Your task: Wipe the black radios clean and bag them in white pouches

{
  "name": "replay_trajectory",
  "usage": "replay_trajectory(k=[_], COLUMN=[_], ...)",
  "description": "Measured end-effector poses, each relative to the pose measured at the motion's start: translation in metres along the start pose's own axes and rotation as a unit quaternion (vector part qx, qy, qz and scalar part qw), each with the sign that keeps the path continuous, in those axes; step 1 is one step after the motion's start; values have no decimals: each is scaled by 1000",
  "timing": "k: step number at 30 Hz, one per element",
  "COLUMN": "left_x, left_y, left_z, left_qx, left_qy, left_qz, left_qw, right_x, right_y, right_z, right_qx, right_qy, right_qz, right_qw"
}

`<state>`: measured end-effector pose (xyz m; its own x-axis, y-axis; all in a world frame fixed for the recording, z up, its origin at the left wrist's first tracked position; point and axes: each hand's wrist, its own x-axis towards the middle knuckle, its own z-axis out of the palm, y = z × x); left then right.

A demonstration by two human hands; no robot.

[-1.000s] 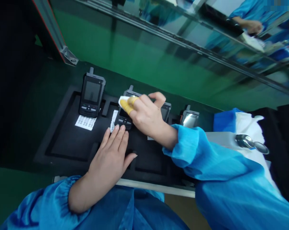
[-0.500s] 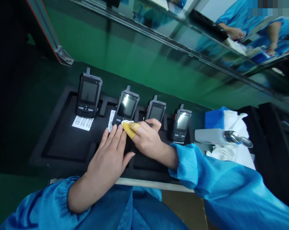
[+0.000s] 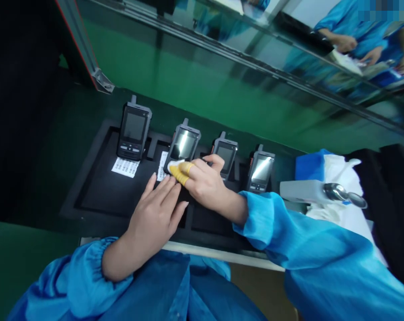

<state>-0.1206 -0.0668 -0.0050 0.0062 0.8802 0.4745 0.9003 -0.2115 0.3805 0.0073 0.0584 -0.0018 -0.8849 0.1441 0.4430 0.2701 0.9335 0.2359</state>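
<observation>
Handset: second from left, over black tray's far edge; likely stiff, slick-screened, best held by its sides.
Wipe: soft, pinched by right hand.
Left hand: flat, holding nothing; handset contact unclear.

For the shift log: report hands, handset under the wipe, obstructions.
Right hand holding white wipe on second handset from left. Left hand open nearby, contact unclear. Wipe and right hand partly cover handset's lower end.

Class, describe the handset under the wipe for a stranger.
Before the green panel lies a black tray. Along it, of four in a row, take the handset second from left. It alone has yellow-covered fingers holding a white wipe against it.
</observation>
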Motion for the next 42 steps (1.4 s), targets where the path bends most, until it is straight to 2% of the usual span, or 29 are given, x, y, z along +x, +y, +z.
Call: replay_trajectory(k=[2,5,7,9,12,14,17,19,22,24,28,30,34,36,39,42], left_x=[-2,-5,-5,-5,-4,-4,-4,-3,-3,-3,-2,-3,-5,-5,-5,-4], left_y=[-7,-25,-39,-50,-58,-58,-56,-55,-55,-55,-55,-55,-55,-55,-55,-54], left_z=[-11,-27,-31,-29,-23,-20,-19,-19,-20,-20,-19,-18,-16,-16,-17,-18], left_qx=[-22,14,67,107,122,119,113,112,114,115,108,104,104,104,102,98], left_qy=[60,87,65,17,-42,-62,-77,-76,-72,-74,-74,-74,-70,-67,-69,-76], left_qz=[-18,-46,-59,-71,-93,-105,-114,-115,-114,-114,-112,-115,-117,-118,-119,-120], left_qw=[998,995,994,992,987,985,984,984,984,984,985,985,985,985,985,985], right_x=[8,39,67,92,112,111,104,106,115,119,114,115,128,130,118,96], right_y=[1,14,25,32,31,23,10,8,14,17,6,2,11,20,27,19], right_z=[-5,-1,9,23,42,49,51,51,53,55,53,52,52,53,52,49], right_qx=[18,5,-5,5,12,-3,-13,-26,-97,-120,-61,-53,-60,-64,-68,-59], right_qy=[-1,14,10,-9,-23,-6,25,43,83,74,35,30,-41,-54,-37,-12], right_qz=[-21,15,59,87,105,76,-53,-106,-59,-22,-89,-89,49,82,90,69], right_qw=[1000,1000,998,996,994,997,998,993,990,990,994,994,996,993,993,996])
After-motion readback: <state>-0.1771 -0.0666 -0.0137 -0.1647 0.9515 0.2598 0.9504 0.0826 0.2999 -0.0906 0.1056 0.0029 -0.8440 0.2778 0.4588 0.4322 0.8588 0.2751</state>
